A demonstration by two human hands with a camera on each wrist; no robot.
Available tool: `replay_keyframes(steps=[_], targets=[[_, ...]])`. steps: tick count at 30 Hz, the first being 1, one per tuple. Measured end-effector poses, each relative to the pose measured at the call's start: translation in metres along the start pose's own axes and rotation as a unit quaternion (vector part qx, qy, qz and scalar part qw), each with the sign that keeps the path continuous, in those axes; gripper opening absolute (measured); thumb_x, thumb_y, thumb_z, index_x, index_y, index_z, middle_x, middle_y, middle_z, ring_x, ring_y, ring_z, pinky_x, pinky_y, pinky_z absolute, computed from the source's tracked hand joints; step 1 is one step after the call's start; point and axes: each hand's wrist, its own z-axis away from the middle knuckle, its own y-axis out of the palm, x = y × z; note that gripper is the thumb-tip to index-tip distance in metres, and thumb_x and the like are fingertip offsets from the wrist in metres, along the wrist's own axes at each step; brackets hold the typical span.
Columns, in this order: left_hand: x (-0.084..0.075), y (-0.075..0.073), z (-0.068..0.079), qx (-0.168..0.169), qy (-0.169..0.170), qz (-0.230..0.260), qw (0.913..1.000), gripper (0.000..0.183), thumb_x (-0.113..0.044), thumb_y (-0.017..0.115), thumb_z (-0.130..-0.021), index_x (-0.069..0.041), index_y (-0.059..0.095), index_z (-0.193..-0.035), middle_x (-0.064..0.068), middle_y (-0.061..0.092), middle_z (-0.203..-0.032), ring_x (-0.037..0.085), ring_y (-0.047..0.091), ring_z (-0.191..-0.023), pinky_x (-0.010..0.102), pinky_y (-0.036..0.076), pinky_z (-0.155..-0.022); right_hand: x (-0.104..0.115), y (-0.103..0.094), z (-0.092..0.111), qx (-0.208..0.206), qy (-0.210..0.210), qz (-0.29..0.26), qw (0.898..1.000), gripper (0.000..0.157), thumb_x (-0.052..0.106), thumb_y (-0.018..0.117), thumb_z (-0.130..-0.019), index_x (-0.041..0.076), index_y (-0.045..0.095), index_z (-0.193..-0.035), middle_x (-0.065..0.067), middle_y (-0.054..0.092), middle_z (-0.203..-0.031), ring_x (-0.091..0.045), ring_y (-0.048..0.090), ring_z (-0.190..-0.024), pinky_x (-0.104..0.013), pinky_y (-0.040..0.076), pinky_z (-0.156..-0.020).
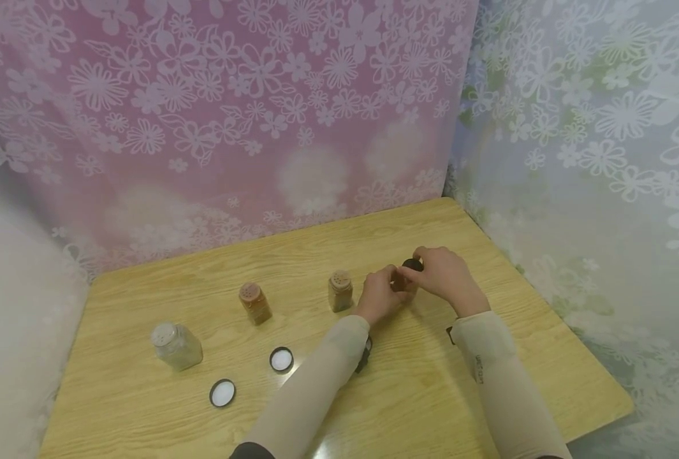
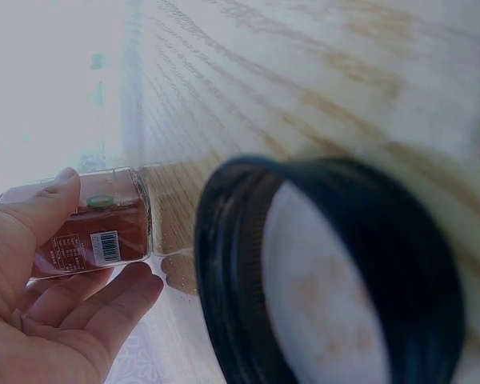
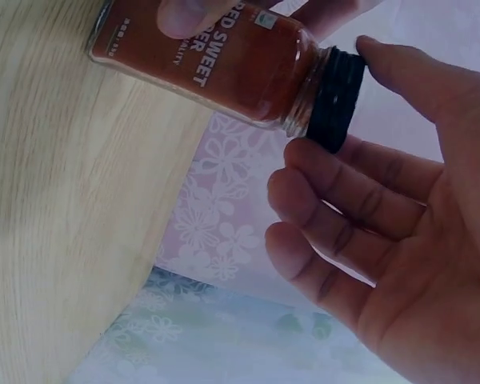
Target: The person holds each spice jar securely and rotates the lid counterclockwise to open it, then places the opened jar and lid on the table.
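Observation:
At the table's far right, my left hand [image 1: 380, 294] holds a glass spice jar [image 3: 240, 60] of red powder, lettered "RED SWEET", thumb on one side and fingers on the other. The jar stands on the table. My right hand [image 1: 445, 275] pinches the black lid [image 3: 336, 100] at its top between thumb and forefinger, the other fingers loosely bent below. The lid sits over the jar's threaded neck; how tightly cannot be told. Beside my left hand is a jar with a perforated tan top [image 1: 340, 291]. Another black lid [image 2: 416, 264] lies by my left wrist, its white liner showing.
Further left on the wooden table [image 1: 419, 395] stand a jar of reddish-brown spice [image 1: 255, 305] and a wider pale jar [image 1: 177, 347], both with perforated tops. Two black-rimmed lids [image 1: 282, 360] lie liner up in front. Flowered curtains [image 1: 259, 127] hang behind and beside the table.

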Motion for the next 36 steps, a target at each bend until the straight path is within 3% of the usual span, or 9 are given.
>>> replay_keyframes(steps=[4,9,15,24,36], targets=[[-0.001,0.0,0.0,-0.004,0.006,0.0,1.0,0.027,-0.02,0.082,-0.095,-0.009,0.069,-0.117,0.004,0.078,-0.113,0.018,0.074,-0.107,0.027,0.06,-0.092,0.0,0.001,-0.001,0.003,-0.012,-0.006,1.0,0.046,0.038,0.069,-0.099,0.002,0.069,-0.127,-0.018,0.076,-0.106,-0.028,0.07,-0.083,-0.048,0.059,-0.074],[-0.001,0.0,0.0,-0.006,0.006,0.012,0.9999,0.031,-0.019,0.082,-0.094,-0.008,0.069,-0.12,0.005,0.078,-0.118,0.019,0.075,-0.11,0.027,0.06,-0.093,-0.001,0.001,-0.001,0.011,-0.009,-0.013,1.0,0.05,0.033,0.067,-0.097,0.001,0.065,-0.135,-0.02,0.075,-0.116,-0.032,0.071,-0.094,-0.051,0.059,-0.081],[0.001,0.0,0.001,-0.003,0.005,0.017,0.9998,0.035,-0.021,0.082,-0.094,-0.008,0.068,-0.123,0.006,0.077,-0.125,0.021,0.074,-0.114,0.029,0.06,-0.097,-0.003,0.005,0.003,0.0,-0.019,-0.02,1.0,0.049,0.032,0.067,-0.098,0.0,0.063,-0.135,-0.021,0.074,-0.116,-0.031,0.07,-0.091,-0.048,0.06,-0.075],[0.002,0.004,0.0,-0.006,-0.003,0.012,0.9999,0.038,-0.023,0.081,-0.095,-0.008,0.067,-0.128,0.007,0.075,-0.13,0.022,0.072,-0.121,0.032,0.058,-0.103,-0.007,0.015,0.008,-0.037,-0.038,-0.012,0.999,0.047,0.033,0.067,-0.101,0.0,0.064,-0.135,-0.024,0.072,-0.118,-0.039,0.07,-0.1,-0.057,0.059,-0.083],[0.002,0.007,0.002,-0.027,0.026,-0.013,0.9992,0.036,-0.02,0.079,-0.097,-0.004,0.067,-0.126,0.009,0.076,-0.125,0.022,0.074,-0.114,0.03,0.059,-0.099,-0.008,0.019,0.014,-0.068,-0.042,-0.018,0.997,0.046,0.032,0.065,-0.102,0.0,0.063,-0.135,-0.026,0.071,-0.117,-0.042,0.07,-0.102,-0.058,0.058,-0.087]])
